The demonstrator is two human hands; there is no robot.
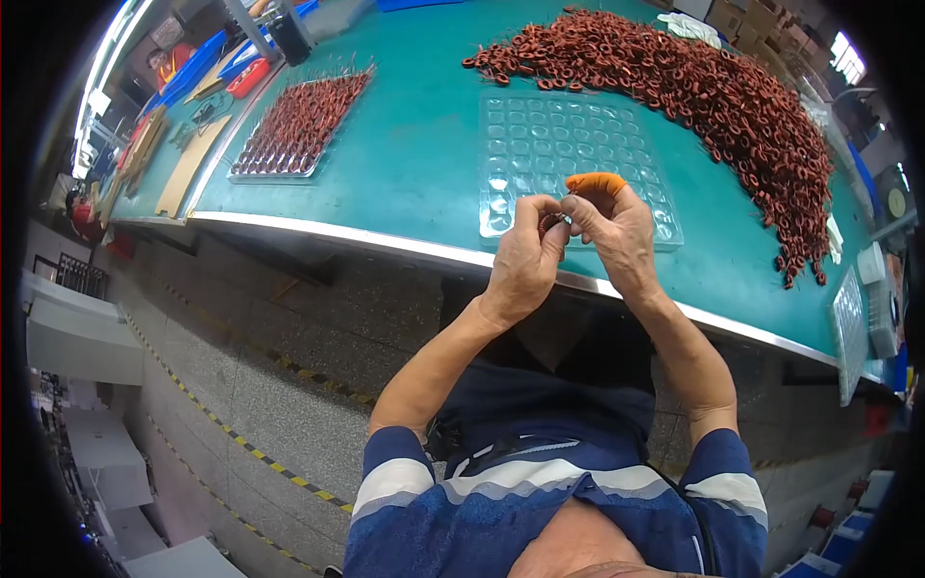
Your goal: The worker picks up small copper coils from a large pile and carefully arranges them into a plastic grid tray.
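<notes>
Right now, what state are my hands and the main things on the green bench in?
Left hand: pinching a ring part, partly hidden.
Right hand: fingertips at the ring part; grip unclear.
Orange finger cover: worn on the right hand.
Near tray: transparent, lying flat, partly hidden by hands.
Left tray: loaded with reddish rings, leads sticking up.
Ring pile: loose, heaped.

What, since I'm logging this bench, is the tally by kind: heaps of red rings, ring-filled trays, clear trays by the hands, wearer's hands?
Heap of red rings: 1
Ring-filled tray: 1
Clear tray by the hands: 1
Left hand and right hand: 2
Total: 5
</notes>
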